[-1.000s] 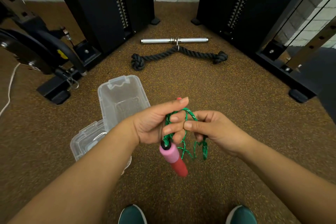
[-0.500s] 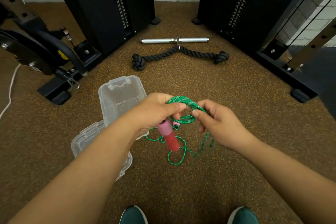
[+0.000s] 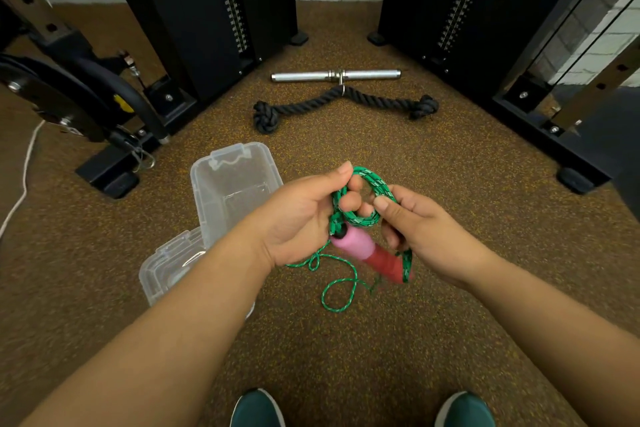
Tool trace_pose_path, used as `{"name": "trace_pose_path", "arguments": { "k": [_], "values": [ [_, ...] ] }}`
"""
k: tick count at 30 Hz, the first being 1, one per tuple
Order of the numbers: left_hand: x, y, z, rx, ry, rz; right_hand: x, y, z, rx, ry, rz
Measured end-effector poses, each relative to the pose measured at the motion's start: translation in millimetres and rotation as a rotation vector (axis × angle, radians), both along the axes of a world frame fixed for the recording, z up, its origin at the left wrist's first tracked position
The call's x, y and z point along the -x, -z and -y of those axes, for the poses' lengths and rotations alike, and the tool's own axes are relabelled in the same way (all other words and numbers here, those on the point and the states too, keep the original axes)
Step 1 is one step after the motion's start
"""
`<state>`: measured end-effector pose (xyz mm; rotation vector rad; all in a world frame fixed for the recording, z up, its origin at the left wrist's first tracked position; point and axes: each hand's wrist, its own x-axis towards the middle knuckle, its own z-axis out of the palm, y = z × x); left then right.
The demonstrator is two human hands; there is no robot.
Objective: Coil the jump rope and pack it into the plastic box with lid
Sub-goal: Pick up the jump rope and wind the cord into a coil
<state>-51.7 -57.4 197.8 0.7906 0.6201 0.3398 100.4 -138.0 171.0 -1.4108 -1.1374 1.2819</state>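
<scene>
The green jump rope (image 3: pixel 372 184) is wound in loops round the fingers of my left hand (image 3: pixel 301 218), which holds the coil at mid-frame above the floor. A pink and red handle (image 3: pixel 367 251) hangs from the coil below my hands. My right hand (image 3: pixel 422 229) pinches the rope strand at the coil's right side. Loose green rope (image 3: pixel 337 291) trails in curls beneath. The clear plastic box (image 3: pixel 211 180) stands open on the floor left of my hands, and its clear lid (image 3: pixel 166 267) lies against its near side, partly hidden by my left forearm.
A chrome bar (image 3: pixel 334 75) and a black knotted rope attachment (image 3: pixel 341 104) lie on the speckled floor ahead. Black cable-machine towers (image 3: pixel 194 10) flank both sides, with a weight machine (image 3: pixel 69 97) at left. My two teal shoes (image 3: pixel 258 407) show at the bottom edge.
The handle swung from under my left hand toward the right, beneath both hands. The coil on my left fingers has grown, and my right hand shifted slightly lower along the strand.
</scene>
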Motion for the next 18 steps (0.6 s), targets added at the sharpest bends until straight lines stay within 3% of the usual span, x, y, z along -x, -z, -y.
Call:
{"name": "trace_pose_path", "arguments": {
  "k": [9, 13, 18],
  "values": [
    [4, -10, 1, -0.028, 0.127, 0.033, 1, 5, 3, -0.017, -0.067, -0.148],
    [2, -9, 1, -0.023, 0.040, 0.020, -1, 4, 1, -0.030, 0.010, -0.092],
    [8, -13, -15, 0.050, -0.216, 0.057, -6, 15, 4, -0.038, 0.139, 0.087]
  ]
}}
